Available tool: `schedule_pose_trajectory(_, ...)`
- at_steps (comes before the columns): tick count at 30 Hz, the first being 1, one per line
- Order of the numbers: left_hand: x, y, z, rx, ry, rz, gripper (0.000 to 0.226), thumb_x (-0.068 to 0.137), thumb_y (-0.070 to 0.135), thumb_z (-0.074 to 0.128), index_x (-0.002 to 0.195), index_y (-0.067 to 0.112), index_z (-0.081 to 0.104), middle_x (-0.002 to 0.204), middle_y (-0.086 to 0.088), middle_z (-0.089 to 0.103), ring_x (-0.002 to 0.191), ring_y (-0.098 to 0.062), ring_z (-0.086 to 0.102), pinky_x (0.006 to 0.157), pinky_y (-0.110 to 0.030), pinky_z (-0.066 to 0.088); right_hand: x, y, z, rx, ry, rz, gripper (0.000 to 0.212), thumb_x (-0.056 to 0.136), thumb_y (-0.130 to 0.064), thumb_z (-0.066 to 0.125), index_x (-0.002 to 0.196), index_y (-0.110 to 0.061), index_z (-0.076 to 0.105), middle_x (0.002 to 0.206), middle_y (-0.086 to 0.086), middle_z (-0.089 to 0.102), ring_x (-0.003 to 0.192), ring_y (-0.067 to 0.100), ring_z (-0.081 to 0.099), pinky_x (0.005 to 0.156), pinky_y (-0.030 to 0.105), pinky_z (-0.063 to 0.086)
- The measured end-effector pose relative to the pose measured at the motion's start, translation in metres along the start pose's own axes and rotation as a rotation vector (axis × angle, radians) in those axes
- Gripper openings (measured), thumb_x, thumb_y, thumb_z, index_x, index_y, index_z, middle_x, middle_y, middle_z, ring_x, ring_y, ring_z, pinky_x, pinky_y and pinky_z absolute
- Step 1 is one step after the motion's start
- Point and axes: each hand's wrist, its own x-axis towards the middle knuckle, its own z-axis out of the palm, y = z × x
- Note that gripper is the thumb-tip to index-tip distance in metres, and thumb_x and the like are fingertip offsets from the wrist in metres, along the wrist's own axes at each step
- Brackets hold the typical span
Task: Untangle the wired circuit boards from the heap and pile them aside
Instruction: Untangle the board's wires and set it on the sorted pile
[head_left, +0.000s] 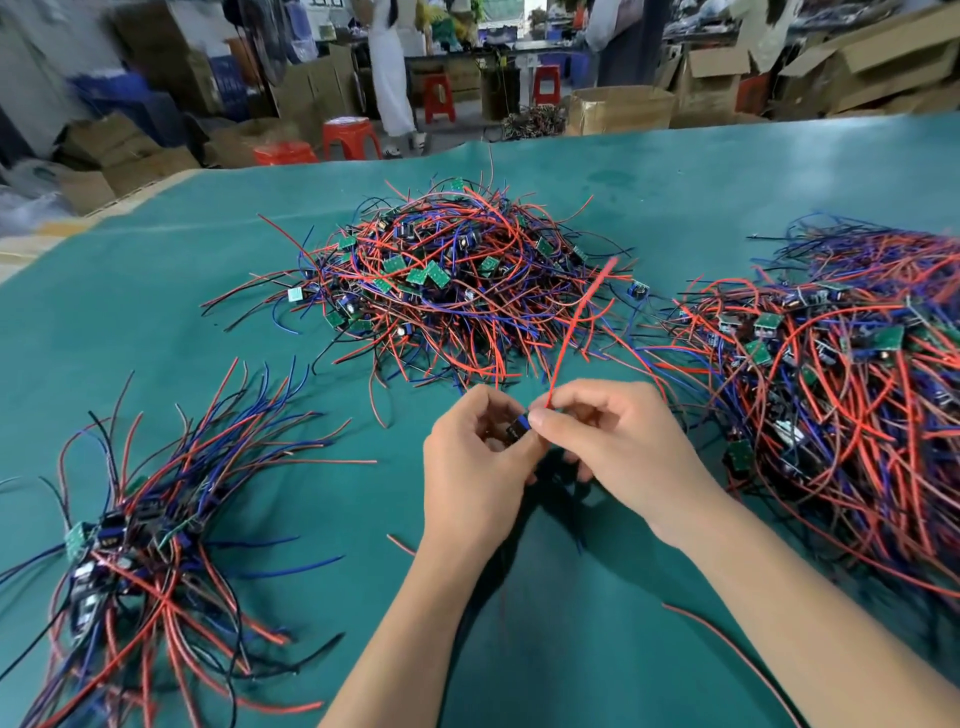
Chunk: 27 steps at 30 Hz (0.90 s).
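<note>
While fingers (540, 415) pinch board (519, 430), red wire (576, 322) raised

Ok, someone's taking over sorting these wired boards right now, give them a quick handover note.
Left hand and right hand together pinch one small board; its red wire trails up over the middle heap.
Done: a sorted pile lies at left on the green mat.
Left: finish freeing this board, add it to that pile, then work through the middle heap and the larger heap at right.
</note>
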Motion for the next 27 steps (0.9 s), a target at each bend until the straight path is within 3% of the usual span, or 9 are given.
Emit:
schedule_pose_trajectory(4,-0.003,0.006,0.002,-0.013,-0.081,0.012,0.015,0.079,0.028,0.071,0.078,0.014,0.065,0.062,-0.007,0.066,0.046,-0.016,0.054,0.048,-0.025,0.041,0.004,0.004,-0.007,0.065,0.067,0.001,0.011,0.079,-0.035,0.077,0.076,-0.025,0.08,0.067,0.007,0.068,0.06,0.011,0.055,0.051,0.028,0.045)
schedule_pose_trajectory(7,-0.006,0.007,0.003,0.021,-0.168,0.021,0.029,0.083,0.037,0.053,0.079,0.013,0.069,0.056,-0.003,0.065,0.044,-0.012,0.048,0.046,-0.023,0.037,0.006,0.007,-0.011,0.01,0.083,-0.03,0.015,0.088,-0.022,0.078,0.074,-0.028,0.08,0.064,-0.005,0.07,0.057,0.006,0.057,0.049,0.025,0.047)
schedule_pose_trajectory(11,-0.003,0.007,0.0,0.003,-0.186,0.007,0.035,0.085,0.039,0.048,0.074,0.016,0.07,0.045,0.006,0.036,0.044,-0.011,0.031,0.047,-0.028,0.025,0.007,0.005,-0.013,-0.238,0.229,-0.169,0.022,0.083,-0.034,0.075,0.068,-0.019,0.076,0.059,-0.009,0.066,0.051,0.002,0.05,0.055,0.023,0.041)
schedule_pose_trajectory(14,-0.003,0.007,-0.002,-0.001,-0.196,0.015,0.033,0.084,0.039,0.048,0.069,0.017,0.068,0.045,0.009,0.027,0.044,-0.009,0.023,0.047,-0.027,0.018,0.011,0.001,-0.031,-0.373,0.443,-0.219,0.023,0.083,-0.036,0.074,0.066,-0.02,0.073,0.062,-0.011,0.066,0.059,0.005,0.058,0.061,0.019,0.041)
schedule_pose_trajectory(18,-0.005,0.007,0.0,0.028,-0.242,0.029,0.034,0.084,0.04,0.048,0.069,0.016,0.066,0.043,0.009,0.026,0.041,-0.009,0.021,0.047,-0.028,0.016,0.017,0.003,-0.056,-0.451,0.685,-0.214,0.023,0.088,-0.033,0.073,0.077,-0.013,0.078,0.076,0.001,0.073,0.072,0.024,0.066,0.072,0.036,0.046)
schedule_pose_trajectory(22,-0.005,0.005,-0.001,0.005,-0.251,0.04,0.033,0.09,0.04,0.047,0.08,0.015,0.067,0.046,0.009,0.032,0.044,-0.01,0.025,0.048,-0.029,0.019,0.018,0.004,-0.069,-0.325,0.893,-0.149,0.027,0.091,-0.038,0.068,0.09,-0.013,0.078,0.082,0.005,0.076,0.076,0.029,0.07,0.079,0.044,0.055)
schedule_pose_trajectory(24,-0.004,0.003,0.0,-0.023,-0.234,0.035,0.028,0.097,0.033,0.048,0.089,0.014,0.066,0.047,0.006,0.045,0.043,-0.01,0.033,0.046,-0.026,0.027,0.018,0.001,-0.073,-0.309,0.994,-0.16,0.029,0.092,-0.039,0.063,0.092,-0.013,0.076,0.083,0.005,0.073,0.079,0.03,0.07,0.082,0.044,0.054)
schedule_pose_trajectory(27,-0.001,0.001,0.001,-0.089,-0.233,-0.008,0.02,0.106,0.018,0.041,0.101,0.016,0.061,0.064,-0.001,0.068,0.04,-0.012,0.039,0.043,-0.021,0.032,0.013,-0.008,-0.064,-0.339,0.906,-0.217,0.028,0.09,-0.04,0.062,0.084,-0.014,0.073,0.073,0.0,0.07,0.071,0.025,0.068,0.077,0.045,0.055)
